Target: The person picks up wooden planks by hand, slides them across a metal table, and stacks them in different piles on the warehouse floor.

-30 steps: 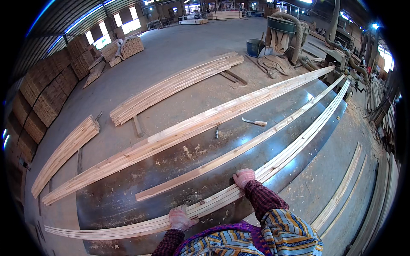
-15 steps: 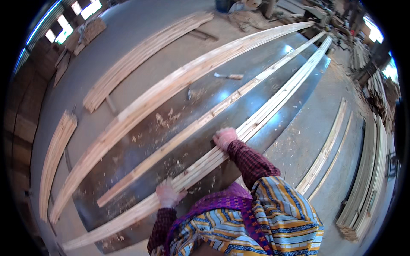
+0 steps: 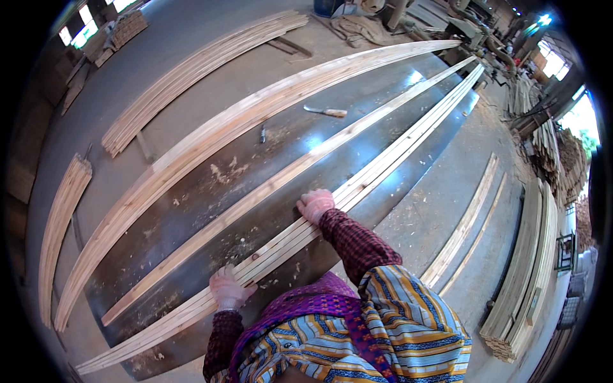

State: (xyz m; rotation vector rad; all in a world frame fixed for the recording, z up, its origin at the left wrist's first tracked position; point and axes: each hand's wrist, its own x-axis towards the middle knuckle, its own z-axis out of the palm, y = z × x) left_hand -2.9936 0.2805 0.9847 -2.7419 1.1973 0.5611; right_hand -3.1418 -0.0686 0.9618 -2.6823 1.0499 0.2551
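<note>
As left hand (image 3: 231, 288) and right hand (image 3: 316, 205) clasp wooden strips (image 3: 281, 246), dark glossy worktop (image 3: 166, 223), scattered shavings (image 3: 227, 171), grey floor (image 3: 191, 25), stacked timber (image 3: 204, 66).

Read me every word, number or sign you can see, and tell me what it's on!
There are none I can read.
The bundled boards under the left hand and right hand show no readable writing, nor does the curved knife.
The machinery far back is too small and blurred to tell.
</note>
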